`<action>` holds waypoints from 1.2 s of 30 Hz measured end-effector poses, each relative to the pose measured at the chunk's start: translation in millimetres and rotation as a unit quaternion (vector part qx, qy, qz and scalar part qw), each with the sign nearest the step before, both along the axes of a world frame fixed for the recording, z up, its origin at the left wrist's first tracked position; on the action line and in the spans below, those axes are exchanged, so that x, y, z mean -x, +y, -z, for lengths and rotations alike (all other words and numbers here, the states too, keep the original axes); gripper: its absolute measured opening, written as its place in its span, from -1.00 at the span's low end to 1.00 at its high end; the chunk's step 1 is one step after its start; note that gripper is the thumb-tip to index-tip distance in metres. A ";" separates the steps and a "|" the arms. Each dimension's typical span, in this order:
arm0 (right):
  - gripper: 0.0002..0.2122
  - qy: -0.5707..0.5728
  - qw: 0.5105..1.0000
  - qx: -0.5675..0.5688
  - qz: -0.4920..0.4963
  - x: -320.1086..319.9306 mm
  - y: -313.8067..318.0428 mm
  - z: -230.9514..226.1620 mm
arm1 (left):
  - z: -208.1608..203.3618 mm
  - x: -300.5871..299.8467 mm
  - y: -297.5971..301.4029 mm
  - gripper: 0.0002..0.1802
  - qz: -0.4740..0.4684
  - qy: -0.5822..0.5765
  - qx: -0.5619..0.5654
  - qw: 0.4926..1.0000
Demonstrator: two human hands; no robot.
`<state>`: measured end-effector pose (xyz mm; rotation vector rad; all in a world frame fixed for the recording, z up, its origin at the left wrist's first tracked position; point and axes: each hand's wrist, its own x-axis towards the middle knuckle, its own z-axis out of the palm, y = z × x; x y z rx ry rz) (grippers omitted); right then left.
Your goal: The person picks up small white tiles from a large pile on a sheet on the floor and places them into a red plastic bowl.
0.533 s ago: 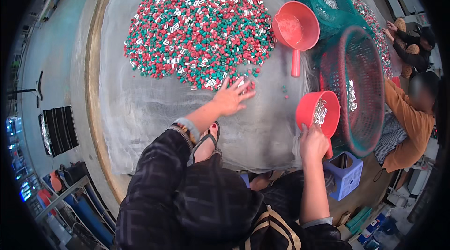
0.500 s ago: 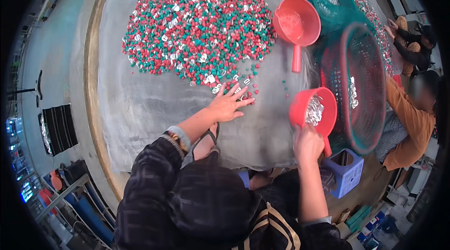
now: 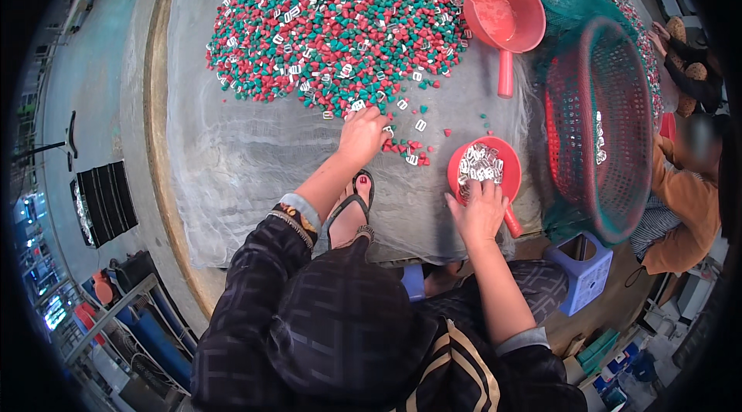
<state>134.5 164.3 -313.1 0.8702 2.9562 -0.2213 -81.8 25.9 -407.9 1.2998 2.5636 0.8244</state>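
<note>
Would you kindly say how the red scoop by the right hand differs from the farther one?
The near scoop holds pale buckles; the far scoop shows none. The right hand reaches into the near scoop; no hand touches the far scoop. The near scoop's handle slants down-right; the far scoop's points almost straight down the picture. Both are red and round-bowled.

A broad, low mound (image 3: 332,33) of small red and green pieces, mixed with pale two-slot buckles (image 3: 420,125), lies spread on a grey sheet (image 3: 263,172). Near its lower right edge, some pieces and buckles form a loose, thin scatter (image 3: 410,151). Just to the right of that, a round red scoop (image 3: 511,166) sits mouth up, partly filled with jumbled silvery-white buckles, its handle pointing down and right.
</note>
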 end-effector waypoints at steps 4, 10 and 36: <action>-0.72 0.138 0.980 0.145 0.002 15.9 -14.9 -1.0 | 0.7 -2.0 5.4 -0.78 0.008 0.006 0.007 1.000; -0.72 0.131 0.631 0.709 0.286 55.7 -32.6 18.1 | -10.9 4.9 -0.8 -0.85 -0.111 -0.586 -0.158 0.787; -0.80 0.247 0.528 0.709 0.398 81.4 1.2 27.8 | -8.7 -3.3 61.8 -0.78 0.060 -0.089 0.077 0.991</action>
